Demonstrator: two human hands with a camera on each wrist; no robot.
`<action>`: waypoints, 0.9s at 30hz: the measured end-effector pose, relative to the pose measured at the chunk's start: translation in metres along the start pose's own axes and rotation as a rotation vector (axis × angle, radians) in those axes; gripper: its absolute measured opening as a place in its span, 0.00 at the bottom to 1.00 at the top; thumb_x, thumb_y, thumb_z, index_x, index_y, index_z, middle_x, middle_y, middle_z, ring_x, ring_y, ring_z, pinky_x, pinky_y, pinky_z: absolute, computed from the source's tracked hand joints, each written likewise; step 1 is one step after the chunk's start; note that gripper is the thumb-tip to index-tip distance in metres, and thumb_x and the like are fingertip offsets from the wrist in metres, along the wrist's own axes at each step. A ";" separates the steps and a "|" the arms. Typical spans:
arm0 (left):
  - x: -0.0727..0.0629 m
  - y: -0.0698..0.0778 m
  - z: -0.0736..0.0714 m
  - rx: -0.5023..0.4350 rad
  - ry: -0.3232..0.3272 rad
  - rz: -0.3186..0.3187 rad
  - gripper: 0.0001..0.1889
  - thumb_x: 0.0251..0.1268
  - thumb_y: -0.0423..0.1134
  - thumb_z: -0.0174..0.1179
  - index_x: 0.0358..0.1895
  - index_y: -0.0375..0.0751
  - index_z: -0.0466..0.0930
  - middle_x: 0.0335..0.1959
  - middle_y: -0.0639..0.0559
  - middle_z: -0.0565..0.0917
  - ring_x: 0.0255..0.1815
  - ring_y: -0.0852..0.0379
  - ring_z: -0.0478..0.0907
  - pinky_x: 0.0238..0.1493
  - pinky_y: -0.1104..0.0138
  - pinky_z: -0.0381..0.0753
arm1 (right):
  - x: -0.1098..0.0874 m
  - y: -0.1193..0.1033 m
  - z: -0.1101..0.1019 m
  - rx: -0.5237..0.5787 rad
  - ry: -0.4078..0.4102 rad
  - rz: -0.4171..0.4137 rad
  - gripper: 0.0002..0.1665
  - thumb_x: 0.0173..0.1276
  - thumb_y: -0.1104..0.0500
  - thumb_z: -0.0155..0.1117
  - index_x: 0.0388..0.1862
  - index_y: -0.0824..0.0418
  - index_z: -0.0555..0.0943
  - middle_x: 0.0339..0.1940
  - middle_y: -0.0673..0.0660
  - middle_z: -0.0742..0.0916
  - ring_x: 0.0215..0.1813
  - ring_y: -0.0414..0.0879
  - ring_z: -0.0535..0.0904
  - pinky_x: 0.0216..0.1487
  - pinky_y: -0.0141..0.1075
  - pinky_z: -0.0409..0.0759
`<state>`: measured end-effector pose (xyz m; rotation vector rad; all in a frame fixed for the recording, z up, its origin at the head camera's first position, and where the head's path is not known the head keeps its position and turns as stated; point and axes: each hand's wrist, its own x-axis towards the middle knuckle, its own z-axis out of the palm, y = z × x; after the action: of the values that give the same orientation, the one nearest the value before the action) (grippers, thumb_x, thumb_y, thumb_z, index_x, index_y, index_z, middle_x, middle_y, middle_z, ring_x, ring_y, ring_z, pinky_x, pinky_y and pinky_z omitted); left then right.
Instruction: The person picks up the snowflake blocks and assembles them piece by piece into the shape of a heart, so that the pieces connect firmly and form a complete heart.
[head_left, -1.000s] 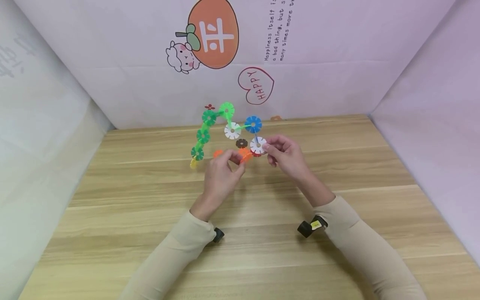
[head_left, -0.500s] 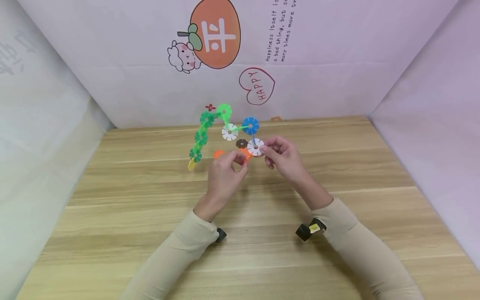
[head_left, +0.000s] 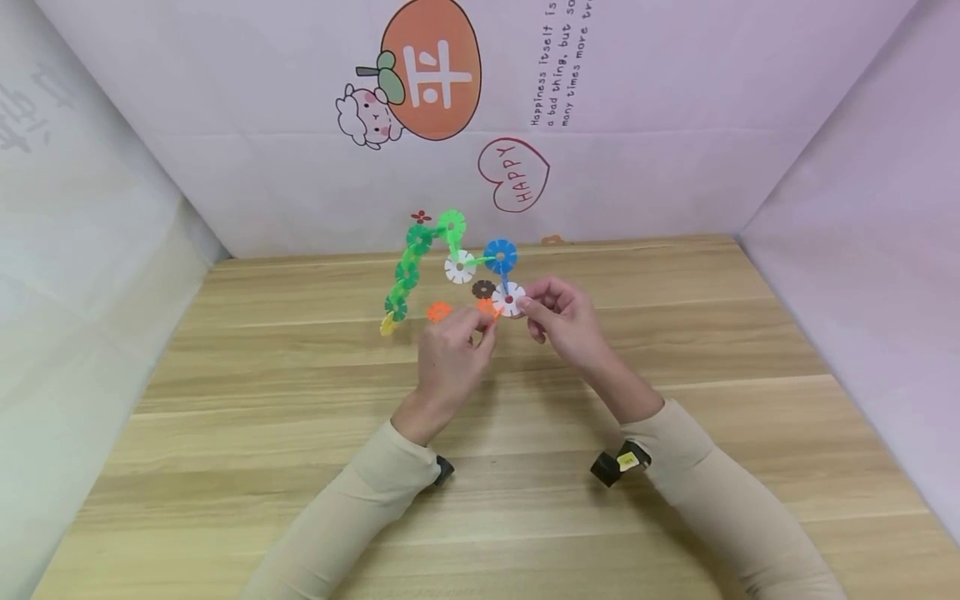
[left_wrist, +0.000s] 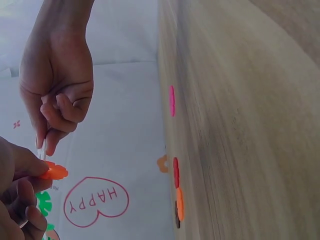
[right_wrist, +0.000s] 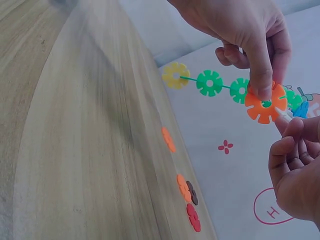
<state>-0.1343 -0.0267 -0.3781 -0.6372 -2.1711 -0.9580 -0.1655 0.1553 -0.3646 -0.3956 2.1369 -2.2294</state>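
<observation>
My left hand (head_left: 454, 352) pinches an orange notched plastic disc (right_wrist: 266, 104) between thumb and fingertips. Its edge meets a white notched disc (head_left: 509, 299), which my right hand (head_left: 564, 323) grips by its right side. That white disc ends a raised chain of interlocked discs. From it the chain runs through a blue disc (head_left: 500, 256), another white disc (head_left: 460, 267) and a light green disc (head_left: 452, 226), then down several green discs (head_left: 407, 273) to a yellow disc (head_left: 387, 323). Whether the orange disc's slot is fully engaged cannot be told.
Loose discs lie on the wooden table (head_left: 300, 467) behind the hands: a brown disc (head_left: 483, 289), an orange disc (head_left: 439, 312), a second orange disc (right_wrist: 183, 188), a red disc (right_wrist: 193, 217) and a pink disc (left_wrist: 172, 101). A printed backdrop (head_left: 637, 167) rises at the table's far edge.
The orange disc in my left hand has turned edge-on and come up against the white disc. My right hand has shifted slightly left and nearer with the chain's end.
</observation>
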 end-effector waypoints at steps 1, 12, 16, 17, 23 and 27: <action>0.000 0.000 0.000 0.002 0.002 0.003 0.05 0.58 0.24 0.69 0.28 0.35 0.84 0.26 0.48 0.85 0.27 0.56 0.83 0.29 0.70 0.81 | 0.000 0.000 0.000 0.005 0.000 0.000 0.04 0.74 0.69 0.61 0.39 0.62 0.80 0.31 0.57 0.85 0.23 0.42 0.73 0.23 0.28 0.70; 0.001 0.003 0.001 0.024 0.021 0.029 0.05 0.57 0.22 0.68 0.28 0.34 0.84 0.25 0.47 0.85 0.22 0.57 0.80 0.25 0.71 0.78 | -0.002 0.001 -0.001 -0.051 -0.035 -0.009 0.03 0.74 0.68 0.60 0.40 0.63 0.80 0.28 0.57 0.83 0.23 0.43 0.72 0.23 0.30 0.71; 0.001 0.004 0.002 0.022 0.009 0.018 0.05 0.58 0.23 0.68 0.27 0.34 0.84 0.24 0.47 0.84 0.20 0.58 0.76 0.22 0.72 0.75 | -0.003 0.003 0.000 -0.033 -0.040 -0.014 0.12 0.74 0.70 0.59 0.35 0.54 0.80 0.25 0.55 0.82 0.22 0.43 0.72 0.22 0.30 0.70; 0.001 0.004 0.002 0.022 0.004 0.016 0.05 0.59 0.23 0.67 0.28 0.34 0.84 0.24 0.47 0.84 0.20 0.58 0.76 0.23 0.72 0.75 | -0.003 0.003 0.000 -0.030 -0.039 -0.014 0.12 0.74 0.70 0.59 0.35 0.54 0.80 0.25 0.55 0.81 0.22 0.43 0.72 0.22 0.30 0.70; 0.002 0.001 0.002 0.029 -0.020 0.004 0.03 0.61 0.26 0.69 0.31 0.33 0.85 0.27 0.47 0.86 0.26 0.56 0.82 0.28 0.71 0.80 | -0.001 0.005 -0.001 -0.021 -0.030 -0.013 0.09 0.74 0.69 0.60 0.36 0.56 0.80 0.30 0.58 0.84 0.22 0.42 0.72 0.22 0.28 0.70; 0.002 -0.003 0.002 0.031 -0.040 -0.010 0.03 0.61 0.30 0.71 0.34 0.34 0.86 0.29 0.47 0.87 0.24 0.57 0.81 0.26 0.71 0.78 | 0.000 0.006 -0.001 -0.020 -0.010 0.001 0.07 0.74 0.68 0.61 0.36 0.57 0.80 0.33 0.61 0.85 0.23 0.41 0.72 0.23 0.28 0.70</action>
<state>-0.1382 -0.0268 -0.3792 -0.6362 -2.2224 -0.9220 -0.1667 0.1557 -0.3705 -0.4055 2.1554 -2.2024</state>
